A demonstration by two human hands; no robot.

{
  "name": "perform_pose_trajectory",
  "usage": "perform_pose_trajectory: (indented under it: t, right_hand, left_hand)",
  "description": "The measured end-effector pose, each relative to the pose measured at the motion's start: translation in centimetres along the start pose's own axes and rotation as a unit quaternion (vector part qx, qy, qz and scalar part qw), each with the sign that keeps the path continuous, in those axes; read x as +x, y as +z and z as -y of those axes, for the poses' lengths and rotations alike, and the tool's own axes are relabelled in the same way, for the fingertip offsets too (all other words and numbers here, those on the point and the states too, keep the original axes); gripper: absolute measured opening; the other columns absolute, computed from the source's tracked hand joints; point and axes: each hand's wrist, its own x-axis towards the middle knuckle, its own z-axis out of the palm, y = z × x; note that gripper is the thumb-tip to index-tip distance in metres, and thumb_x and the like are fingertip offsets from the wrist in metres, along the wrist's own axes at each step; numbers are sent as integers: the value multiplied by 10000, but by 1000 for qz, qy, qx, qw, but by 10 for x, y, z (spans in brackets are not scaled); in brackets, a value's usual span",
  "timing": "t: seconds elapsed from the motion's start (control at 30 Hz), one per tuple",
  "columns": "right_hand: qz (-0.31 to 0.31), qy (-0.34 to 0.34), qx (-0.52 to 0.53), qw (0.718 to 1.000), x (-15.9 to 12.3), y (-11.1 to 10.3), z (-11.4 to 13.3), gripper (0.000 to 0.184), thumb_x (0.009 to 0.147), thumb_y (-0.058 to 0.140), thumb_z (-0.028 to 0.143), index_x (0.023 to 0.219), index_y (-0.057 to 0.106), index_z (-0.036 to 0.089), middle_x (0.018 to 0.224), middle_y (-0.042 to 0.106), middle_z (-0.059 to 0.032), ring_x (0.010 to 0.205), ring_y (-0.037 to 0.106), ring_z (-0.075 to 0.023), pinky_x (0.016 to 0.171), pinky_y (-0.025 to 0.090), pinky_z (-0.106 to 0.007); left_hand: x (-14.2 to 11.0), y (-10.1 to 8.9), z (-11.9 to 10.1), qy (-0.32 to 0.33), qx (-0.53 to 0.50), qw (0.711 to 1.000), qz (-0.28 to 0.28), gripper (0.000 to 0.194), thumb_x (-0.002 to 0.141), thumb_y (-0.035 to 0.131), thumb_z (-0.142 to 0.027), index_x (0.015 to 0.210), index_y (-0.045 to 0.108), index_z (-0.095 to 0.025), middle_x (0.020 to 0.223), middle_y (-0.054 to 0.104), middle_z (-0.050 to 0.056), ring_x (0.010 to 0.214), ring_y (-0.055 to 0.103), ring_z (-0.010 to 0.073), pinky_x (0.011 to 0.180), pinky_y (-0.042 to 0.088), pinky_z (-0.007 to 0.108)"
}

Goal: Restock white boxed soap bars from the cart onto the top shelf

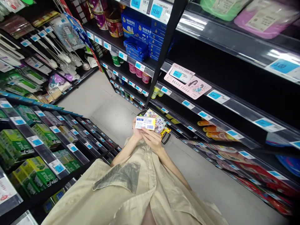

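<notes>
A small white, blue and yellow box [145, 123] with printed text and a barcode is held in front of my body. My left hand [137, 132] is closed around its left end. Against the lower edge of the box, my right hand [152, 140] is closed too, its fingers bent on the box. Just beyond my hands is a dark basket with a black handle [166, 137], and patterned packets [159, 122] with some yellow wrapping lie in it. My hands and the box hide part of the basket.
Shelves with green toothpaste boxes [38, 173] stand close on my left. Along the right run tall shelves with price labels, orange packs [217, 132] and a pink sign [187, 80] jutting out. Blue boxes [137, 47] and kitchen utensils [58, 53] are farther off. Grey floor [110, 103] lies between.
</notes>
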Motion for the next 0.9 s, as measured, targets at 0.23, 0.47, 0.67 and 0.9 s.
perform_pose_trajectory:
  t: [0.23,0.47,0.67,0.9]
  right_hand:
    - [-6,5,-9,1000,1,-1,-2,233,1010,656,244,931,864,312,1198,822,-22,870,846,-240,826,722,-386]
    - [-28,20,19,999,0,-2,-2,168,984,705,238,946,851,312,1171,839,-32,933,847,-253,866,723,-404]
    - [-137,82,-2,987,-8,1,-11,470,852,855,323,1297,711,278,1312,786,-137,1076,809,-304,872,713,-467]
    - [-201,217,9,955,-25,2,-18,729,742,864,384,1406,600,238,1193,787,-129,870,794,-254,772,687,-395]
  left_hand:
    - [3,0,-1,-51,-81,995,19,978,921,264,-876,1266,769,-114,1096,819,202,1238,698,452,1046,559,602]
    - [5,5,-5,-73,-136,988,-14,985,851,326,-925,1215,781,-131,1110,814,206,1235,698,445,1026,564,591]
    - [2,8,6,-61,-150,987,-13,952,762,643,-845,1453,626,-190,1309,756,160,1240,697,393,1040,577,555]
    - [3,2,25,52,76,994,-51,1151,474,1052,-600,1481,605,-267,1393,622,115,1321,585,377,1161,465,487]
